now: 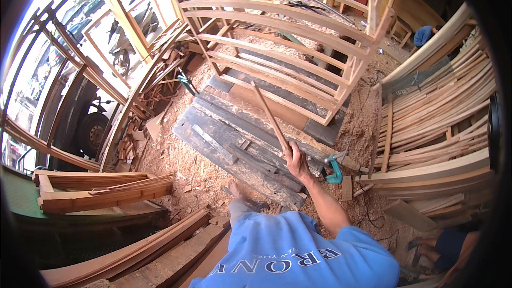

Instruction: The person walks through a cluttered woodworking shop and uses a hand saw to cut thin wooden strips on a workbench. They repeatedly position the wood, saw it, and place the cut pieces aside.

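Blue shirt (pixel 304 250) foremost; wooden strip (pixel 270 118) held beside a slatted frame (pixel 282 7)

Taking the frame as reference: the wearer's right hand (pixel 296 162) is on its near side, wrapped around the lower end of the strip, which slants up toward the frame's near lower side. Whether the far tip touches it cannot be determined. The left hand is out of sight; its grip cannot be assessed.

Progress, by judgement: the frame appears largely assembled, its straight and curved members standing as one structure. The strip seems not to be joined to it. Joints are too small to verify, so what else is left cannot be told.

Surface: dark boards (pixel 192 114) extend from beneath the frame toward the wearer. A teal clamp (pixel 335 172) sits at their edge, nearside right of the frame. Wood shavings (pixel 186 165) surround them.

Room: stacked timber (pixel 437 117) lies right of the frame; a person in blue (pixel 424 35) is beyond its right end. A motorcycle (pixel 120 48) stands to its left, in daylight.
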Available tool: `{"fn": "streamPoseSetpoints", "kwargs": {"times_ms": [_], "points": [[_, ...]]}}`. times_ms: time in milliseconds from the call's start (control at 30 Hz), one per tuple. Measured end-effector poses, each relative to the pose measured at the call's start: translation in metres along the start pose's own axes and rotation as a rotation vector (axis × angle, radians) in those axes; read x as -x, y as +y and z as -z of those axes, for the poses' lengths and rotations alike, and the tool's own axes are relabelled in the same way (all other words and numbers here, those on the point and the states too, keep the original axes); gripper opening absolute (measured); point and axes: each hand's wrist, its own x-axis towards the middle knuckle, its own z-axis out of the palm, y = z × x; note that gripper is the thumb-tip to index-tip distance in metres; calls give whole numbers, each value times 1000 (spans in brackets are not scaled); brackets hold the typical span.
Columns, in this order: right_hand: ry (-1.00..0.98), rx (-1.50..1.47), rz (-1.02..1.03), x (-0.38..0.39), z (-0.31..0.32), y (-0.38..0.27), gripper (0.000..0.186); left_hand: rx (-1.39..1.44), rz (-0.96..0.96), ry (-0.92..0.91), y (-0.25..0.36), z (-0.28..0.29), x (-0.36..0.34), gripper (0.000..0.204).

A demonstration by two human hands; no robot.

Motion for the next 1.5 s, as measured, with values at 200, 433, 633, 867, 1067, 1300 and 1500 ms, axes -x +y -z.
{"fn": "streamPoseSetpoints", "kwargs": {"times_ms": [200,433,633,867,1067,1300,1500], "points": [[-231,-471,-208,-123,-43,-93,34,-120,-2,-24,35,45,-46,47],[112,-171,85,-189,-137,-121,36,557,-5,-4,144,134,-125,31],[54,187,48,-224,-193,-94,28,640,-163,-9,207,193,-148,35],[330,184,245,-256,-230,-91,27,616,59,-38,175,227,-157,39],[94,-401,-328,-272,-231,-111,31,357,-3,-65,148,237,-169,35],[125,-534,-356,-247,-227,-114,32,3,-321,0,155,243,-201,32],[564,-801,-506,-111,-230,-80,28,132,-381,-77,200,247,-236,35]]}}
